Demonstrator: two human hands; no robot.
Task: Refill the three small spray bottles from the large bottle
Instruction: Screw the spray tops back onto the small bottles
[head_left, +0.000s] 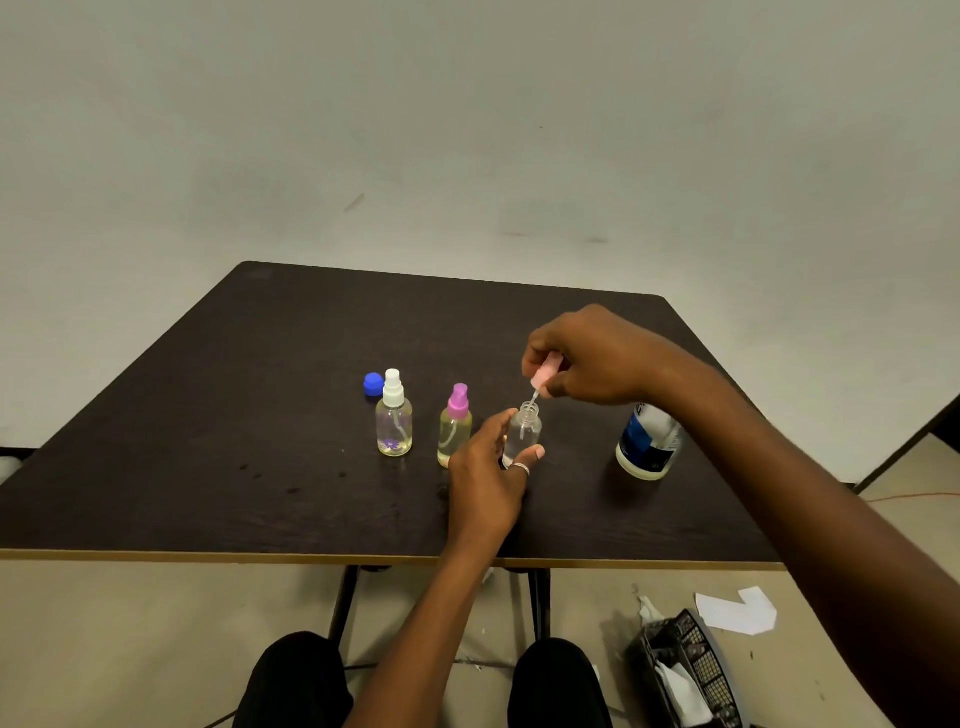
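Near the table (208, 467) centre, your left hand (485, 467) grips the open bottle (523, 431) while your right hand (587, 358) pinches its pink sprayer (545, 375), tube (534, 399) tip at the neck; keep the tube vertical and the bottle steady. To the right stands the large bottle (649, 441).

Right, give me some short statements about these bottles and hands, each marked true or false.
The round blue cap lies on the dark wooden table. True.
The right hand pinches a pale pink plastic spray top. True.
The left hand rests flat on the table. False: it holds the small uncapped clear bottle.
The large white bottle with a blue label lies on its side. False: it stands upright.
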